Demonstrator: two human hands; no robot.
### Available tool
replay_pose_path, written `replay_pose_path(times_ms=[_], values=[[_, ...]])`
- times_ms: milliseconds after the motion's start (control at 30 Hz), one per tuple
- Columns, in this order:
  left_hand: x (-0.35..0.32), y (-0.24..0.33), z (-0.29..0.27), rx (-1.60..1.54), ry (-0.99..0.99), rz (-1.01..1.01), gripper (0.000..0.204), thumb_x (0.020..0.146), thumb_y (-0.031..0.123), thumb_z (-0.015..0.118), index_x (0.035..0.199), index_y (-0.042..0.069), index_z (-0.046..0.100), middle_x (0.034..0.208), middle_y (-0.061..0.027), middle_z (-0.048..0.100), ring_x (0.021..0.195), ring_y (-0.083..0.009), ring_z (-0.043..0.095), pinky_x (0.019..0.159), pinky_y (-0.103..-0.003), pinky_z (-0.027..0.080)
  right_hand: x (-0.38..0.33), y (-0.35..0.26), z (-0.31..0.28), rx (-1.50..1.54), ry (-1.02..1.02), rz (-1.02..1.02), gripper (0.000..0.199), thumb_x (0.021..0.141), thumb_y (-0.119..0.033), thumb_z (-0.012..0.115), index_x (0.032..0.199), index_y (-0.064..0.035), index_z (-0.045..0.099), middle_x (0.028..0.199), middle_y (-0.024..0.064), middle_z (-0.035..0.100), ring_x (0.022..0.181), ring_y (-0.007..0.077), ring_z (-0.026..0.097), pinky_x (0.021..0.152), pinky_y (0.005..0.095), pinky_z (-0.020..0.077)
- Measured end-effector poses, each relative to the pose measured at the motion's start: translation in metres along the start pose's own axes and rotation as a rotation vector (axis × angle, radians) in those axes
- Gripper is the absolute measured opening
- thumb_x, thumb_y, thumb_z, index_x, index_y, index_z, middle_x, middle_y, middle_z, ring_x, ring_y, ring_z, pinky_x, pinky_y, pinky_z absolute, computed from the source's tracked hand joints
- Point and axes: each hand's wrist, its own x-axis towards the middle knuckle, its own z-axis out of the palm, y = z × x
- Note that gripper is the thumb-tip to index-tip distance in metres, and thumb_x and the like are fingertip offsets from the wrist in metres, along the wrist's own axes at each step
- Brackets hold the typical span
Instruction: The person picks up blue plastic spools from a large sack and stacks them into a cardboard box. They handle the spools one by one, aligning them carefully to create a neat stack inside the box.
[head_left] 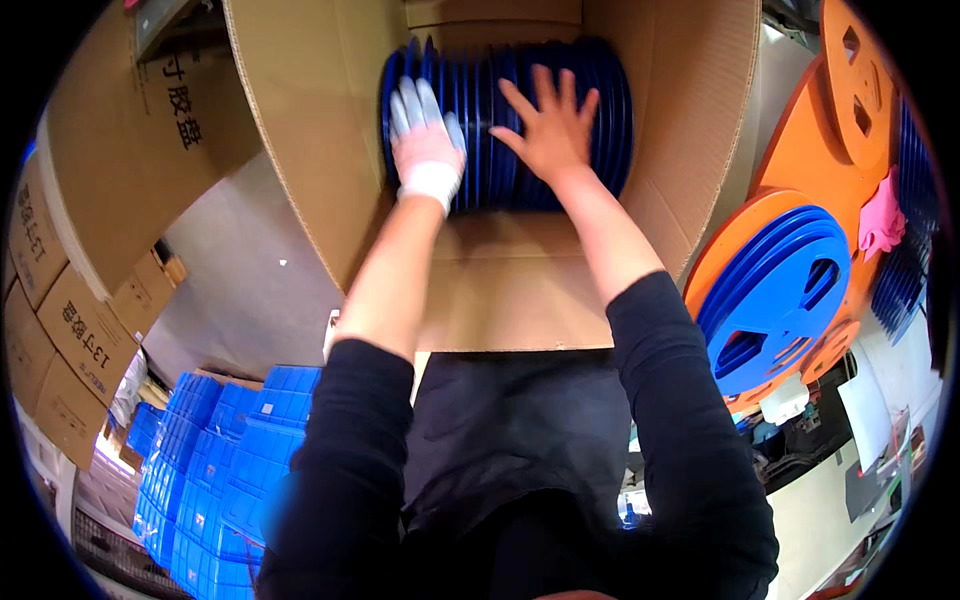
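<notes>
A row of blue plastic reels (pixel 610 110) stands on edge deep inside a large open cardboard box (pixel 300 150). My left hand (pixel 425 140), in a white glove, rests flat on the left part of the reel stack with fingers pointing up. My right hand (pixel 548 125) is bare, fingers spread, pressed on the middle of the same stack. Neither hand grips a reel. Both black-sleeved arms reach in over the box's lower flap (pixel 510 290).
Blue and orange reels (pixel 775 290) lean at the right, with a pink glove (pixel 882 215) hung on them. Stacked blue bins (pixel 215 460) sit lower left. Closed cardboard cartons (pixel 70 320) are piled at the left.
</notes>
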Motion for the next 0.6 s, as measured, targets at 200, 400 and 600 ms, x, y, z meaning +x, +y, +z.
replay_pose_path(times_ms=[200, 400, 600], values=[[-0.111, 0.003, 0.003, 0.029, -0.208, -0.11, 0.08, 0.082, 0.036, 0.06, 0.145, 0.003, 0.024, 0.151, -0.0228, 0.02, 0.137, -0.0457, 0.016, 0.111, -0.055, 0.019, -0.032, 0.018, 0.005, -0.038, -0.063, -0.013, 0.066, 0.087, -0.057, 0.049, 0.145, -0.0307, 0.031, 0.152, 0.0109, 0.024, 0.141, 0.0339, 0.017, 0.11, 0.0592, 0.0136], [-0.114, -0.007, -0.004, 0.031, -0.239, -0.175, 0.083, 0.082, 0.035, 0.061, 0.145, 0.0, 0.021, 0.15, -0.0234, 0.02, 0.137, -0.045, 0.018, 0.113, -0.053, 0.017, -0.052, -0.008, 0.003, 0.155, -0.013, 0.174, 0.075, 0.083, -0.039, 0.064, 0.146, -0.0155, 0.03, 0.153, 0.0193, 0.017, 0.141, 0.0412, 0.011, 0.113, 0.0544, 0.0116], [-0.132, -0.006, -0.013, 0.012, -0.295, -0.149, 0.081, 0.082, 0.033, 0.061, 0.146, 0.003, 0.021, 0.151, -0.0228, 0.017, 0.137, -0.0433, 0.02, 0.112, -0.053, 0.018, -0.083, -0.019, -0.025, 0.178, -0.109, 0.311, 0.082, 0.079, -0.024, 0.069, 0.147, -0.009, 0.024, 0.153, 0.0195, 0.016, 0.142, 0.0397, 0.008, 0.114, 0.0516, 0.0106]])
